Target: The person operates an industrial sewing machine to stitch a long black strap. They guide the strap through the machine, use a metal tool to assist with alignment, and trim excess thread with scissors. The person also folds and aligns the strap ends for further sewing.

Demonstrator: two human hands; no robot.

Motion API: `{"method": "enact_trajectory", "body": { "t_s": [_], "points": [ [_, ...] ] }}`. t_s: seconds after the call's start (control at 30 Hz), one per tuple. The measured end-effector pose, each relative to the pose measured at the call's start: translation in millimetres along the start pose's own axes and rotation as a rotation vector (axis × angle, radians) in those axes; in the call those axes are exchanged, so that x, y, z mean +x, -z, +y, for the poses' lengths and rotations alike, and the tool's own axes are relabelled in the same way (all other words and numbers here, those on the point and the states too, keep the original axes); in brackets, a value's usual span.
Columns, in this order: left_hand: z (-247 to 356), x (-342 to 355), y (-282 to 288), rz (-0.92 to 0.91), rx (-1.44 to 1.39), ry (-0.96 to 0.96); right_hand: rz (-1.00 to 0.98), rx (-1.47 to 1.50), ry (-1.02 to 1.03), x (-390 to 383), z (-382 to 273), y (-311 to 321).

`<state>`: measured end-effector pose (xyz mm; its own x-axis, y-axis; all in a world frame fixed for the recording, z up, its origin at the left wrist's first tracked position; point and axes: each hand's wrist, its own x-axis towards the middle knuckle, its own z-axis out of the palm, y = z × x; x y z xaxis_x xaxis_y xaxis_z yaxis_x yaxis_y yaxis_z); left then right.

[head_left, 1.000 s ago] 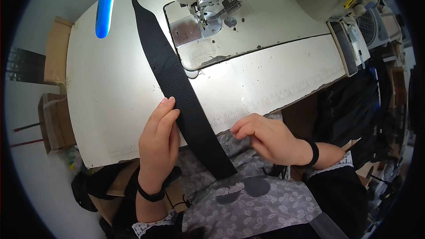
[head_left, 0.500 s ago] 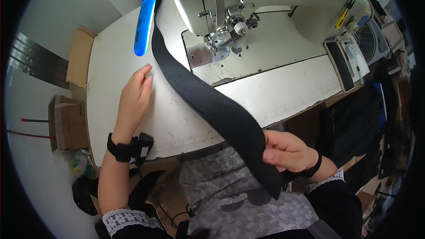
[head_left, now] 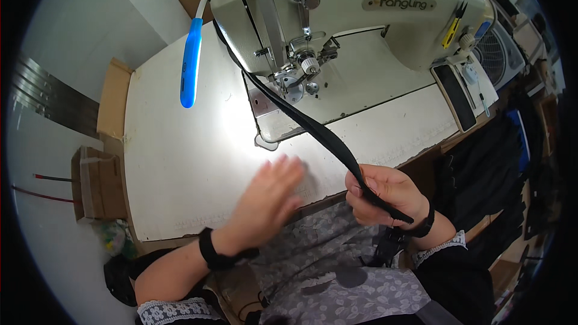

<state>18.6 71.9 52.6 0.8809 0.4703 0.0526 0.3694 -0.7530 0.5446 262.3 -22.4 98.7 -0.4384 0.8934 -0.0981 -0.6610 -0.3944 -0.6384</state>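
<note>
My right hand (head_left: pixel 388 195) pinches the near end of a long black fabric strip (head_left: pixel 328 139) between thumb and fingers, above my lap at the table's front edge. From there the strip runs up and left, turned on its edge, past the needle area of the sewing machine (head_left: pixel 355 15) and behind the machine's head. My left hand (head_left: pixel 268 195) is over the front part of the white table (head_left: pixel 162 162), fingers stretched out and blurred by motion. It holds nothing and stays apart from the strip. The presser foot is partly hidden.
A blue lamp (head_left: pixel 191 63) hangs left of the machine head. On the right of the table lies a phone (head_left: pixel 454 97), and a yellow thread snipper (head_left: pixel 451 33) sits against the machine. Cardboard (head_left: pixel 99 183) stands at the left edge; dark fabric (head_left: pixel 481 174) is piled at the right.
My left hand has moved right and nearer to me across the table. The strip has turned edge-on and shifted right, closer to the needle. Thread bits on the front of the table no longer show.
</note>
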Motion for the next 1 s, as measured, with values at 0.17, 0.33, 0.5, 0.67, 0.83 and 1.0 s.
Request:
{"method": "enact_trajectory", "body": {
  "t_s": [0.17,0.33,0.5,0.67,0.83,1.0],
  "points": [
    [-112.5,50.9,34.1,0.289,0.25,0.612,-0.156,0.145,0.049,1.2,7.6,3.3],
    [-12.7,72.3,-40.4,0.121,0.257,0.01,0.036,-0.012,0.002,-2.1,1.5,1.8],
    [66.5,33.0,-58.3,-0.213,-0.228,-0.54,0.076,-0.096,-0.041,-3.6,2.1,-1.8],
    [-14.3,38.4,19.0,0.297,-0.325,0.199,0.003,-0.008,-0.052,-16.3,11.2,15.0],
    [-113.6,48.6,39.8,0.091,0.21,0.301,-0.002,-0.17,-0.182,11.0,18.1,7.2],
    [-190.5,17.7,77.7,0.171,0.304,0.644,0.065,-0.228,-0.211,15.9,36.0,14.7]
  ]
}}
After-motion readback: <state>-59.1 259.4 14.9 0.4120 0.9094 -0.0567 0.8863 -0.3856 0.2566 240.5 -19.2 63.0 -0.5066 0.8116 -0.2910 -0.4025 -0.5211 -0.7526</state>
